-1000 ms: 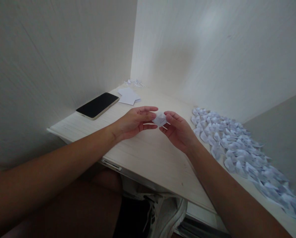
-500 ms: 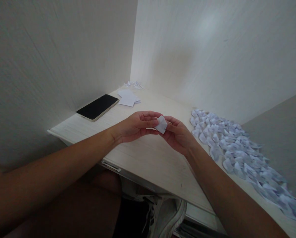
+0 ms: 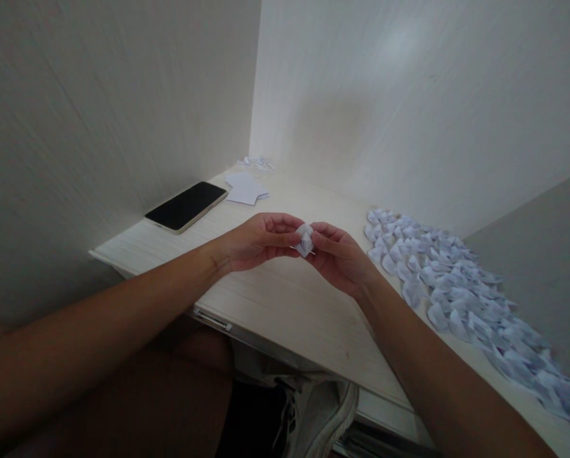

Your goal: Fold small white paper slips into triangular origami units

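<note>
I am watching both hands meeting above the middle of the bench (image 3: 285, 312), lifted clear of its surface, which I judge is giving the fingers room to work on all sides of the small folded paper piece (image 3: 305, 240) between them. My left hand (image 3: 259, 240) is pinching the piece from its left side, thumb and forefinger closing on it, the other fingers curling underneath; my right hand (image 3: 340, 257) is gripping it from the right in the same way, so the paper is sitting at the fingertips of both hands, its white flaps poking up between them rather than lying in either palm. Along the right edge of the bench, a long spread of finished folded pieces (image 3: 451, 286) is lying close together, apparently set aside there within reach of the right hand. Towards the far left corner, a stack of flat paper squares (image 3: 247, 189) is waiting, with a phone (image 3: 186, 206) lying face up just beside it near the left edge.
</note>
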Demonstrator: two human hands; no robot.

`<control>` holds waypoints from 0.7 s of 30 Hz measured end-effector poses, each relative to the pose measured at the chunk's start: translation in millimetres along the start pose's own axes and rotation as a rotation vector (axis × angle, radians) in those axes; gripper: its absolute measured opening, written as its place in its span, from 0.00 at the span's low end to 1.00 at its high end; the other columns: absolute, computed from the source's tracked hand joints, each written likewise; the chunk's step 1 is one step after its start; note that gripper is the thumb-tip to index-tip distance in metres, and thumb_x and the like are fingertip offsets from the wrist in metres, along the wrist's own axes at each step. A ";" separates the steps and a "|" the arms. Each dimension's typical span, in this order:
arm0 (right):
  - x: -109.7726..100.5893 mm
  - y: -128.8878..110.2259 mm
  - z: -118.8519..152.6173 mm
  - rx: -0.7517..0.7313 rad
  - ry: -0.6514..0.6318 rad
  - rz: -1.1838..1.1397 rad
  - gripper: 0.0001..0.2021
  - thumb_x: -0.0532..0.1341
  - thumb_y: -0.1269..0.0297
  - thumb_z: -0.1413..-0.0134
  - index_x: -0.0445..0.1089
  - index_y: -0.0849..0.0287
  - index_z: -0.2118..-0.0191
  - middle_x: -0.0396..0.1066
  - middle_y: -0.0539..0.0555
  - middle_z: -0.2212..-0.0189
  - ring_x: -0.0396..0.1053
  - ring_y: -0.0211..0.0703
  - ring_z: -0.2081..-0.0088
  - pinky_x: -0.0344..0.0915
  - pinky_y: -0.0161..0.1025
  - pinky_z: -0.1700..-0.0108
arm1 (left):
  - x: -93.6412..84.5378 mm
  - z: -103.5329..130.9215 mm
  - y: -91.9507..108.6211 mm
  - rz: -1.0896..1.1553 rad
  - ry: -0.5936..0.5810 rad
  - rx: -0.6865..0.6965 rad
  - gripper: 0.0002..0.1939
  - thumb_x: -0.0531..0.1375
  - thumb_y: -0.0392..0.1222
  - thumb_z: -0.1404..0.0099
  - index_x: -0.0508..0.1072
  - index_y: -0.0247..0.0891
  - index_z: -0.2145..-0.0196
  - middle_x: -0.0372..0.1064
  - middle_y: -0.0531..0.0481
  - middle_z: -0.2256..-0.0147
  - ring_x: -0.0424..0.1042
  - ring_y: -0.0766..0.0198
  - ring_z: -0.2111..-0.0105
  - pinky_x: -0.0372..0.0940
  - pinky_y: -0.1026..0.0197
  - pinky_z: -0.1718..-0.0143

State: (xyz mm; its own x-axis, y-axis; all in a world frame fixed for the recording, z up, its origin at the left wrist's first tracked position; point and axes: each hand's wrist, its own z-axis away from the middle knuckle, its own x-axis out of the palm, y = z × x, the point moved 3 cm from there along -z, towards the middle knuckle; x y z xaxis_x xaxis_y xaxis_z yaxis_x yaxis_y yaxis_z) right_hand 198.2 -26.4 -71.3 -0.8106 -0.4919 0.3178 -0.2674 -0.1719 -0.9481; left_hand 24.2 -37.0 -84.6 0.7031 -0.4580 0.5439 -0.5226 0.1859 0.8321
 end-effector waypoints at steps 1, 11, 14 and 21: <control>-1.5 0.2 -0.6 0.007 0.008 0.006 0.15 0.82 0.56 0.57 0.82 0.52 0.65 0.80 0.49 0.64 0.74 0.39 0.63 0.73 0.40 0.54 | -2.0 -0.4 0.1 -0.008 0.020 0.001 0.17 0.79 0.38 0.46 0.82 0.34 0.60 0.82 0.46 0.63 0.80 0.63 0.63 0.74 0.57 0.53; -12.5 -1.7 -5.2 -0.005 0.075 0.233 0.16 0.82 0.58 0.60 0.84 0.54 0.63 0.83 0.52 0.64 0.74 0.37 0.65 0.69 0.38 0.60 | -17.8 -3.0 2.0 -0.188 0.209 -0.034 0.10 0.77 0.30 0.47 0.82 0.31 0.67 0.81 0.45 0.68 0.80 0.64 0.68 0.76 0.59 0.59; -12.6 0.5 -5.8 0.033 0.029 0.298 0.15 0.81 0.56 0.58 0.84 0.56 0.64 0.82 0.52 0.66 0.73 0.37 0.65 0.68 0.38 0.59 | -17.7 -2.1 0.2 -0.229 0.176 -0.091 0.09 0.75 0.28 0.46 0.80 0.31 0.68 0.80 0.46 0.69 0.80 0.65 0.69 0.75 0.60 0.60; -8.1 1.5 -2.2 0.107 0.006 0.211 0.15 0.82 0.57 0.62 0.82 0.56 0.69 0.77 0.48 0.70 0.69 0.34 0.69 0.64 0.35 0.65 | -15.1 -2.2 0.4 -0.207 0.087 -0.120 0.12 0.76 0.30 0.46 0.78 0.32 0.66 0.78 0.49 0.68 0.81 0.63 0.68 0.77 0.57 0.59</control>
State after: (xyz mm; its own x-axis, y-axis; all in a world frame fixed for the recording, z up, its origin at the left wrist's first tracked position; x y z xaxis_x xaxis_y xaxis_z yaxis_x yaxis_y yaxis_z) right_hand 203.3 -20.9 -75.3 -0.8460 -0.5211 0.1127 -0.0356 -0.1556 -0.9872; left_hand 14.5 -28.0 -92.3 0.8307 -0.4217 0.3634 -0.3055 0.2004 0.9309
